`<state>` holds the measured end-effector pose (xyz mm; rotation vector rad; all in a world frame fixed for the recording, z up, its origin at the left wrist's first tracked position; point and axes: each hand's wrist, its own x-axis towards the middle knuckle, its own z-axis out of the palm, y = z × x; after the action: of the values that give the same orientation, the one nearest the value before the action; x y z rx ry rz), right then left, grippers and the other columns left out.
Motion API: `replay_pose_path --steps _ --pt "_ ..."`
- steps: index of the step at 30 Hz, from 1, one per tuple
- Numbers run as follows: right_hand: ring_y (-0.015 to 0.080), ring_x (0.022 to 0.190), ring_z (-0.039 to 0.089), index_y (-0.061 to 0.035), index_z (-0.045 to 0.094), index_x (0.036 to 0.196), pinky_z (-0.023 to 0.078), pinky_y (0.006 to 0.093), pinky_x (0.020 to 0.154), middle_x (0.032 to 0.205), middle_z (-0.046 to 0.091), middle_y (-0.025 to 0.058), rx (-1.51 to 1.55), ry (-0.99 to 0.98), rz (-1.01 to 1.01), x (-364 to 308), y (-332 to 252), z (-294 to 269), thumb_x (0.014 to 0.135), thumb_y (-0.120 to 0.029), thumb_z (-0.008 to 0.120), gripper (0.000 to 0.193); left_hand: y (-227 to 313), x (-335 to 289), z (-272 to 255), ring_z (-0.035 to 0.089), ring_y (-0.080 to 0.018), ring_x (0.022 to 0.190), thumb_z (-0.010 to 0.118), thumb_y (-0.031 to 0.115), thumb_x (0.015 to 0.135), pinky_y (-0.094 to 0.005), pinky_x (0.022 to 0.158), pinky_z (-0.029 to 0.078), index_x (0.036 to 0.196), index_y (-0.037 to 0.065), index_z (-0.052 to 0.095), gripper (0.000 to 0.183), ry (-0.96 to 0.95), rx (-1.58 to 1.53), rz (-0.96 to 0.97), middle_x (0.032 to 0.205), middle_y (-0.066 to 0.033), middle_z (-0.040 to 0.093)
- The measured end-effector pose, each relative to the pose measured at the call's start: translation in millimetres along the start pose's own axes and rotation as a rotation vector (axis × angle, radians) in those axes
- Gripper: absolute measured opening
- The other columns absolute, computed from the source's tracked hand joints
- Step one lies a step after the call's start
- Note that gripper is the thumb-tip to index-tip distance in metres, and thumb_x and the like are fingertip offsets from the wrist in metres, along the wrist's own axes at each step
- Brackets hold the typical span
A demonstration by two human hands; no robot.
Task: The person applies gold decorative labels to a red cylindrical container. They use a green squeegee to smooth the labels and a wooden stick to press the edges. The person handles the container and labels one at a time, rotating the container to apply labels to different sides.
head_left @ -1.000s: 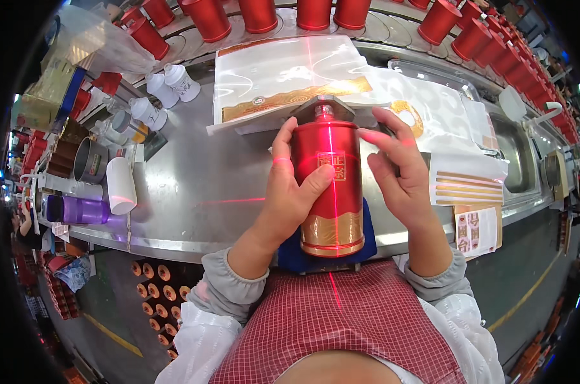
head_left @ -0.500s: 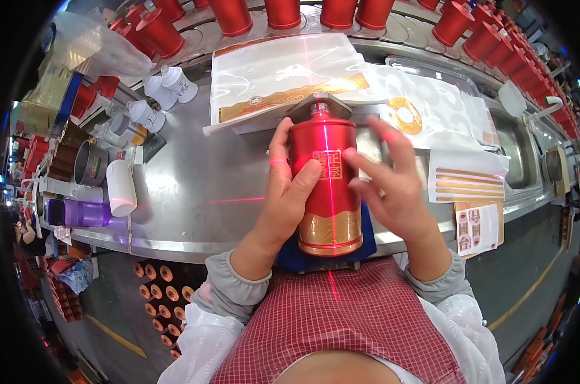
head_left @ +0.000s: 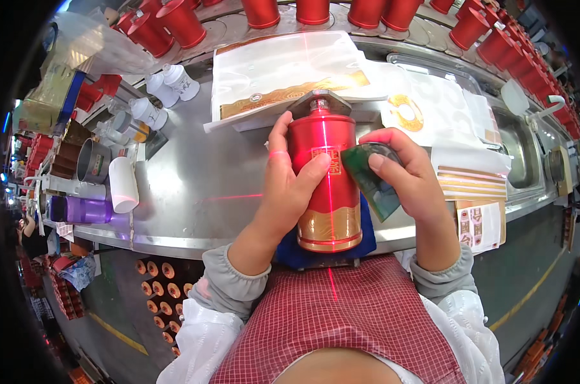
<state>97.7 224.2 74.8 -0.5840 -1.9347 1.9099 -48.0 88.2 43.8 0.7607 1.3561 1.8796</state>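
While, in the head view, the red bottle (head_left: pixel 331 192) on blue cloth (head_left: pixel 290 254) is steadied by the left hand (head_left: pixel 288 185), a green scraper (head_left: pixel 381 195) is pinched by the right hand (head_left: pixel 411 173), its tip at the bottle's side. If pressed crookedly, the gold label (head_left: pixel 334 168) could be scratched; if loosely held, the bottle could be rolled. Whatever the grey cup (head_left: pixel 95 162) holds cannot be made out.

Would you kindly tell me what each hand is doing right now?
Left hand: holding the red bottle, thumb on its front.
Right hand: closed, gripping a flat dark-green piece.
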Motion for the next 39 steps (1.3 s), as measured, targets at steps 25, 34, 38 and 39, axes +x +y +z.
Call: replay_pose_path --steps 25,34,38,39 --pt "0.0081 0.084 0.058 -0.0024 0.061 0.109 0.048 0.0243 0.074 0.092 0.063 0.0013 0.104 0.039 -0.049 5.8 -5.4 11.8 0.09 -0.009 0.058 0.021 -1.7 -0.6 -2.7 0.044 -0.0206 0.127 0.059 0.017 0.091 -0.0327 0.104 0.04 0.148 0.0 0.011 0.077 -0.045 0.054 -0.001 0.14 -0.0168 0.035" --pt "0.0091 0.091 0.059 -0.001 0.059 0.113 0.048 0.0239 0.082 0.1 0.064 0.0037 0.02 -0.047 -0.032 11.4 0.0 10.4 0.09 -0.011 0.059 0.024 -3.3 -0.2 -4.0 0.043 -0.0204 0.127 0.059 0.017 0.091 -0.0329 0.104 0.04 0.148 -0.001 0.011 0.077 -0.064 0.033 -0.002 0.14 -0.0166 0.035" --pt "0.0089 0.091 0.058 -0.0014 0.06 0.112 0.048 0.024 0.082 0.099 0.064 0.0032 -0.05 -0.073 -0.034 12.4 -5.4 11.3 0.091 -0.011 0.058 0.023 -3.6 0.4 -3.4 0.045 -0.0208 0.126 0.059 0.017 0.091 -0.0326 0.103 0.041 0.148 -0.001 0.01 0.078 -0.067 0.037 0.008 0.139 -0.0167 0.036" --pt "0.0089 0.091 0.058 -0.0015 0.06 0.112 0.048 0.0241 0.082 0.099 0.064 0.0031 -0.076 -0.083 -0.031 13.0 -7.6 10.9 0.091 -0.011 0.058 0.023 -5.1 0.6 -4.2 0.045 -0.0209 0.125 0.059 0.017 0.091 -0.0326 0.103 0.042 0.148 0.0 0.01 0.078 -0.069 0.046 0.008 0.139 -0.0167 0.037"
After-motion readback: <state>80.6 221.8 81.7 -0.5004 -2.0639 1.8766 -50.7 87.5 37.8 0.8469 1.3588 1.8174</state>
